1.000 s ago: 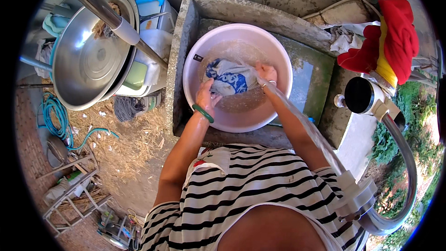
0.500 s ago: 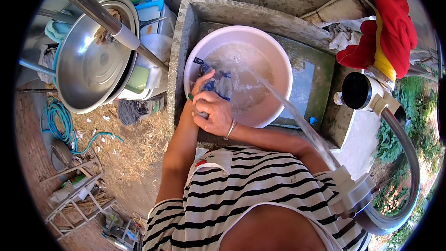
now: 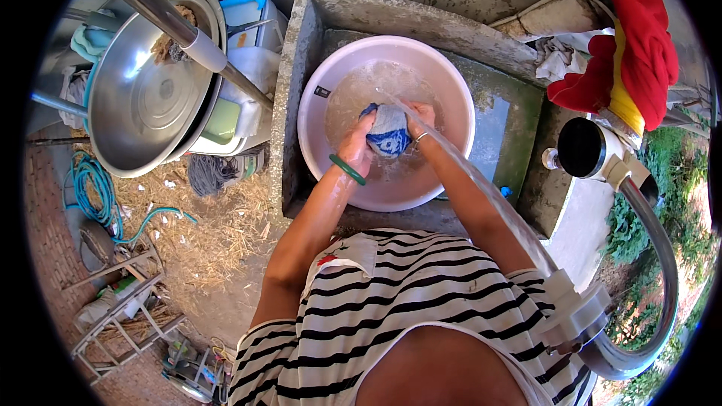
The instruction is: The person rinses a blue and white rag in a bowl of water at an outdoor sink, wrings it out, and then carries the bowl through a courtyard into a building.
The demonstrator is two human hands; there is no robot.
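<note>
A wet, bunched grey-and-blue cloth (image 3: pixel 389 132) is held between my two hands over the pale pink basin (image 3: pixel 315 162). My left hand (image 3: pixel 356 144), below a green bangle (image 3: pixel 347 169), grips its left side. My right hand (image 3: pixel 418 117), with a thin bracelet at the wrist, closes on its right side; some of those fingers are hidden by the water stream. Cloudy water (image 3: pixel 352 83) fills the bottom of the basin. From the tap (image 3: pixel 573 308) at lower right, a stream (image 3: pixel 492 199) crosses in front of my right forearm and reaches the basin.
The basin stands in a concrete sink (image 3: pixel 289 105). Large metal bowls (image 3: pixel 135 131) and a metal pole (image 3: pixel 143 0) are at left. A red-and-yellow cloth item (image 3: pixel 639 60) hangs at right above the curved tap pipe (image 3: pixel 662 256). A blue hose (image 3: pixel 98 192) lies on the ground.
My hands were together at the basin's near-left edge, right wrist crossed over. Now they are apart, farther into the basin, with the cloth gripped between them.
</note>
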